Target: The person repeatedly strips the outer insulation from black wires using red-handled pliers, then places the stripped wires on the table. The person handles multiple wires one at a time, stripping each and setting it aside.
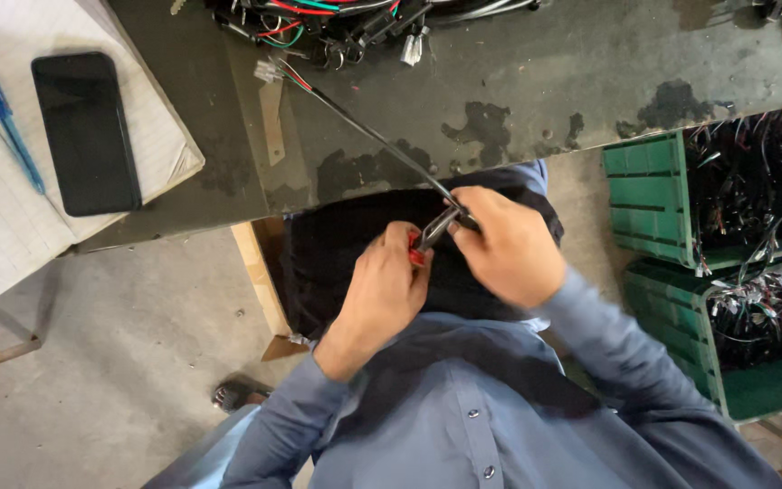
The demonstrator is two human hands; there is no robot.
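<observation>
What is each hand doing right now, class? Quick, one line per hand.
Left hand: closed on red-handled pliers.
Right hand: closed, pinching the black cable at the plier tips.

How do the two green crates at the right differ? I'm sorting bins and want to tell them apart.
The upper green crate sits farther from the person, level with the bench edge; the lower green crate lies nearer, beside the sleeve. The upper crate's dark wire bundles cover all its visible inside; the lower crate shows bare green floor at its near end. Both are green ribbed plastic holding wire bundles.
</observation>
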